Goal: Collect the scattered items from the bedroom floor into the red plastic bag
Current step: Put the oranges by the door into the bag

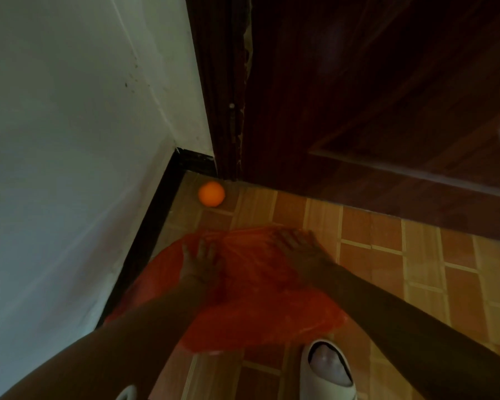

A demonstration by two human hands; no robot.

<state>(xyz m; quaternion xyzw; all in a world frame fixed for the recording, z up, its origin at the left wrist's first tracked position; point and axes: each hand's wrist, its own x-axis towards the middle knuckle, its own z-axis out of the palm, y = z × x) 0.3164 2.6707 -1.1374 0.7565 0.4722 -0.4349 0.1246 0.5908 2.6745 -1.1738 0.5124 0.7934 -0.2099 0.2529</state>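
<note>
The red plastic bag (260, 301) lies spread on the tiled floor in front of me. My left hand (199, 261) rests on the bag's left part with its fingers stretched out. My right hand (298, 249) lies on the bag's far edge, fingers spread, blurred by motion. A small orange ball (211, 194) sits on the floor in the corner beyond the bag, close to the door frame, apart from both hands.
A white wall (70, 140) with a black skirting board (153, 226) runs along the left. A dark wooden door (373, 96) stands ahead and to the right. My foot in a white slipper (329, 368) stands just below the bag.
</note>
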